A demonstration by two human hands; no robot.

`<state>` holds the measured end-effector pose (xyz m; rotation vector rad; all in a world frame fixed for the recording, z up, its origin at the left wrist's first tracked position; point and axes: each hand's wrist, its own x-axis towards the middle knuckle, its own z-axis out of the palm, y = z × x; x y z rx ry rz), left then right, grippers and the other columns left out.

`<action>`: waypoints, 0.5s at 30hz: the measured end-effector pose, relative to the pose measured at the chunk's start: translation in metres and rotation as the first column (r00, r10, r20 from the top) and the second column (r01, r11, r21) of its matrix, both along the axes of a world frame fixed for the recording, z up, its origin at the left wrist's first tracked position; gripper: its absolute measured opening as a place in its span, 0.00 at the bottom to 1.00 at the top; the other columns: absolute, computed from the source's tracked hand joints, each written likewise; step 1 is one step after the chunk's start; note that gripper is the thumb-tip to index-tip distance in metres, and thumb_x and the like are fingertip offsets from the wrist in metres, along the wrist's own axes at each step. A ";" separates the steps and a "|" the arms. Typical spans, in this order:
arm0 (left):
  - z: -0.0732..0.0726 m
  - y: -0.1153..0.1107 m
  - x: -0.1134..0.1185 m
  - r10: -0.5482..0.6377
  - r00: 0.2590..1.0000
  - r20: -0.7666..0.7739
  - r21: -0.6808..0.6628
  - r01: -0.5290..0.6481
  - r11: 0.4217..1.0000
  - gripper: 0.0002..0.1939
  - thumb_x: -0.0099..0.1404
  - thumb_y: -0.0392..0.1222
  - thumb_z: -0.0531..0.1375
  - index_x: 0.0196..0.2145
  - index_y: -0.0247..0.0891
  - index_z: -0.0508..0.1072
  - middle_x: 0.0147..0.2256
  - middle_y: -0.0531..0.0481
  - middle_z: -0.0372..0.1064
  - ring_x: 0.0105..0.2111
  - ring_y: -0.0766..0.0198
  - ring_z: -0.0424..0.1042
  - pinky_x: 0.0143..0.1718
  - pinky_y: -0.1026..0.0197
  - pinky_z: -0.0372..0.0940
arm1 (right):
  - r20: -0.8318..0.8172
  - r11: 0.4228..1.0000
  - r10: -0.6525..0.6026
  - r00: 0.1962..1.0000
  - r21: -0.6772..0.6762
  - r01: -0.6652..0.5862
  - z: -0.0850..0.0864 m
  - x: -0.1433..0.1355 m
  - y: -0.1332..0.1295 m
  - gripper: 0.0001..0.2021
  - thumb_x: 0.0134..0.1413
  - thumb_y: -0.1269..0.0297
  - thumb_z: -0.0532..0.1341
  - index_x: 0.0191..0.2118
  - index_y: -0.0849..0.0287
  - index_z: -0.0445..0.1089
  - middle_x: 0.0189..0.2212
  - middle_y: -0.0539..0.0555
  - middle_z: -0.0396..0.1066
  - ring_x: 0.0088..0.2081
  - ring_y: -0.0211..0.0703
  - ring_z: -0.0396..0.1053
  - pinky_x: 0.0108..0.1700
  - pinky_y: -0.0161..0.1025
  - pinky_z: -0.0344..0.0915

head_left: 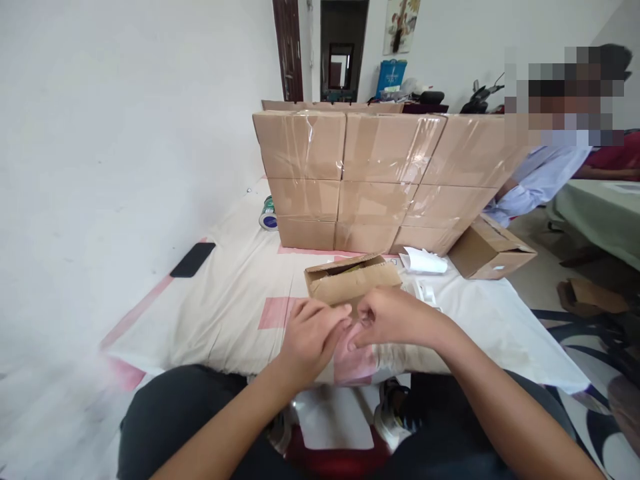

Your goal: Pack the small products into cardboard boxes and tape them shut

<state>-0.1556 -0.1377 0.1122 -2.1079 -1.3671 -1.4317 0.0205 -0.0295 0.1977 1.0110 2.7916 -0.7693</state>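
Observation:
Above the table's near edge my left hand (311, 337) is closed, its thumb and fingertips pressed together. Beside it, fingers curled into a pinch, is my right hand (393, 319). The fingertips of both nearly meet. Anything between them is too small or too clear to make out. Just behind the hands lies a small cardboard box (350, 285), its top flap partly raised and a dark gap showing inside. A curled white paper (425, 262) lies to the box's right. Nearer my right forearm is a white object (424, 292), partly hidden by the arm.
Taped cardboard boxes (380, 150) form a wall across the table's back. Another carton (493, 250) sits at the right. A black phone (193, 259) and a green tin (269, 215) are on the left of the cloth-covered table (215, 333). A person (540, 180) is behind the boxes.

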 end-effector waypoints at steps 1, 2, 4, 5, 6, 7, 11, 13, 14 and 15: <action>0.009 0.005 0.002 0.018 1.000 -0.024 0.009 -0.018 1.000 0.15 0.73 0.35 0.60 0.55 0.41 0.68 0.38 0.52 0.81 0.36 0.63 0.74 0.43 0.56 0.63 | -0.017 1.000 -0.018 1.000 -0.006 0.018 -0.001 0.002 0.004 0.29 0.43 0.42 0.70 0.18 0.58 0.56 0.16 0.42 0.47 0.22 0.33 0.46 0.25 0.37 0.41; 0.018 0.010 0.003 0.037 0.997 -0.062 0.022 -0.036 0.999 0.15 0.73 0.35 0.60 0.56 0.40 0.67 0.37 0.52 0.81 0.35 0.62 0.74 0.43 0.55 0.63 | -0.031 0.999 -0.039 0.999 -0.011 0.039 -0.002 0.004 0.007 0.29 0.44 0.42 0.70 0.18 0.57 0.55 0.16 0.42 0.46 0.22 0.33 0.46 0.25 0.37 0.41; 0.033 0.020 0.005 0.071 0.985 -0.156 0.052 -0.063 0.997 0.13 0.73 0.35 0.59 0.54 0.40 0.69 0.36 0.53 0.81 0.34 0.61 0.74 0.41 0.55 0.63 | -0.014 0.996 -0.089 0.996 0.021 0.090 -0.005 0.006 0.012 0.29 0.46 0.40 0.69 0.18 0.57 0.55 0.17 0.43 0.48 0.22 0.33 0.48 0.25 0.37 0.42; 0.040 0.025 0.004 0.084 0.979 -0.185 0.062 -0.073 0.995 0.11 0.73 0.34 0.58 0.52 0.41 0.70 0.36 0.52 0.81 0.35 0.61 0.74 0.41 0.55 0.63 | 0.026 0.990 -0.126 0.992 0.069 0.124 -0.005 0.007 0.015 0.29 0.46 0.41 0.69 0.17 0.57 0.56 0.16 0.44 0.51 0.22 0.34 0.51 0.25 0.37 0.44; 0.047 0.029 0.002 0.092 0.978 -0.186 0.063 -0.082 0.995 0.10 0.74 0.34 0.57 0.50 0.41 0.71 0.38 0.51 0.81 0.35 0.60 0.74 0.41 0.55 0.63 | 0.077 0.978 -0.171 0.982 0.134 0.160 -0.005 0.008 0.017 0.28 0.47 0.42 0.69 0.17 0.56 0.57 0.17 0.46 0.55 0.22 0.36 0.55 0.26 0.37 0.46; 0.053 0.033 -0.001 0.101 0.983 -0.155 0.048 -0.094 0.994 0.09 0.74 0.33 0.56 0.49 0.41 0.72 0.40 0.50 0.81 0.37 0.60 0.74 0.41 0.55 0.64 | 0.124 0.960 -0.218 0.968 0.208 0.189 -0.005 0.008 0.019 0.26 0.48 0.43 0.68 0.17 0.56 0.60 0.17 0.48 0.60 0.23 0.39 0.60 0.26 0.38 0.49; 0.062 0.050 -0.020 0.110 0.990 0.086 -0.138 -0.098 0.986 0.11 0.74 0.36 0.56 0.52 0.42 0.70 0.38 0.50 0.77 0.38 0.61 0.74 0.42 0.57 0.67 | 0.003 0.843 -0.195 0.981 0.511 0.166 -0.006 0.001 0.032 0.16 0.56 0.49 0.66 0.36 0.60 0.76 0.34 0.60 0.77 0.39 0.56 0.74 0.38 0.45 0.65; 0.053 0.055 -0.030 0.067 0.982 0.177 -0.220 -0.027 0.975 0.12 0.74 0.37 0.55 0.53 0.42 0.68 0.37 0.51 0.75 0.37 0.62 0.73 0.42 0.58 0.67 | -0.111 0.784 -0.030 0.993 0.614 0.092 -0.014 -0.005 0.041 0.28 0.56 0.47 0.67 0.55 0.63 0.73 0.53 0.65 0.75 0.56 0.63 0.70 0.56 0.54 0.64; 0.046 0.056 -0.034 0.043 0.977 0.208 -0.249 0.011 0.968 0.12 0.74 0.37 0.54 0.53 0.41 0.68 0.37 0.51 0.74 0.38 0.62 0.73 0.42 0.58 0.67 | -0.129 0.777 0.047 0.991 0.628 0.045 -0.021 -0.008 0.045 0.35 0.57 0.45 0.66 0.63 0.63 0.67 0.61 0.66 0.69 0.63 0.65 0.63 0.63 0.59 0.58; 0.038 0.055 -0.038 0.024 0.973 0.230 -0.275 0.042 0.961 0.11 0.75 0.38 0.53 0.53 0.41 0.68 0.37 0.50 0.73 0.38 0.62 0.74 0.42 0.58 0.67 | -0.125 0.787 0.104 0.987 0.617 -0.005 -0.028 -0.011 0.048 0.38 0.59 0.42 0.64 0.67 0.63 0.63 0.67 0.65 0.64 0.67 0.65 0.57 0.67 0.62 0.51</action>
